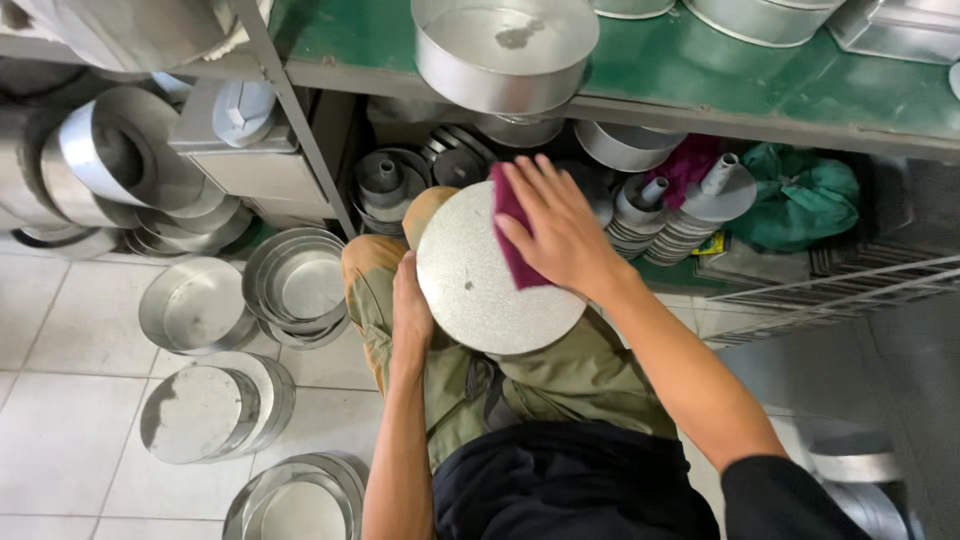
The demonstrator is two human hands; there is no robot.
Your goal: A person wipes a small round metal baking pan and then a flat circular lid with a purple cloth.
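A round flat metal disc [478, 285] rests on my lap, tilted up toward me. My left hand [411, 301] grips its left edge from the side. My right hand [556, 228] lies flat on the disc's upper right part and presses a dark red cloth [512, 205] against the metal. The cloth shows only partly from under my fingers. My knees in olive trousers [372, 285] sit under the disc.
Several round metal pans lie on the tiled floor at left [195, 305], [295, 285], [205, 410], [295, 500]. A green workbench [700, 65] above carries a round tin [505, 50]. Under it are stacked funnel moulds [690, 205], a green bag [800, 195] and wire racks [850, 290].
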